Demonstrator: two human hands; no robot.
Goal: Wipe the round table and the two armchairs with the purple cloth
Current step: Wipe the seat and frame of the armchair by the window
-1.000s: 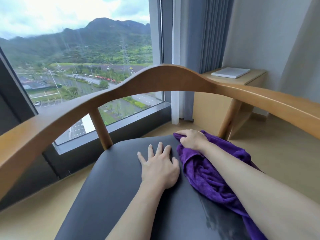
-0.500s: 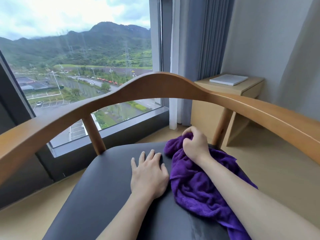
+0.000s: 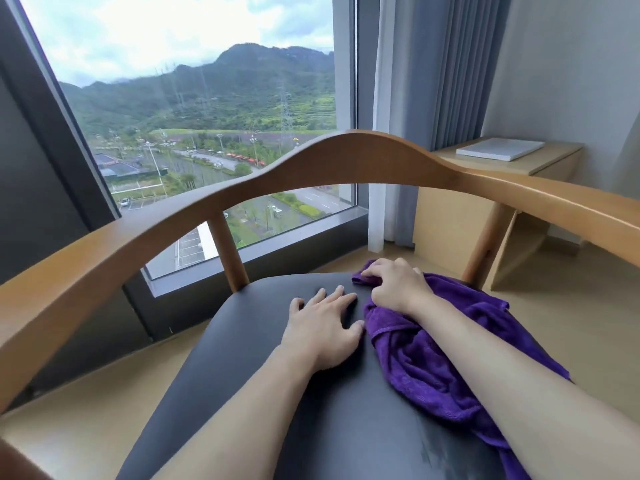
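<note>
An armchair with a curved wooden back rail [image 3: 346,161] and a dark padded seat [image 3: 270,393] fills the view. The purple cloth [image 3: 426,368] lies bunched on the right part of the seat. My right hand [image 3: 398,287] grips the cloth's far end near the seat's back edge, fingers curled into the fabric. Beside it, my left hand [image 3: 322,327] rests flat on the seat with fingers spread, just left of the cloth. A damp streak [image 3: 440,448] marks the seat's near right. The round table and the other armchair are out of view.
A large window [image 3: 207,133] stands behind the chair, with grey curtains [image 3: 433,81] to its right. A low wooden cabinet [image 3: 485,202] with a white pad [image 3: 498,148] on top sits in the right corner. Light wooden floor [image 3: 571,323] surrounds the chair.
My right hand pulled the cloth's end up and left, then pressed it down near the seat's back edge. My left hand stayed flat on the seat. The camera tilted upward.
</note>
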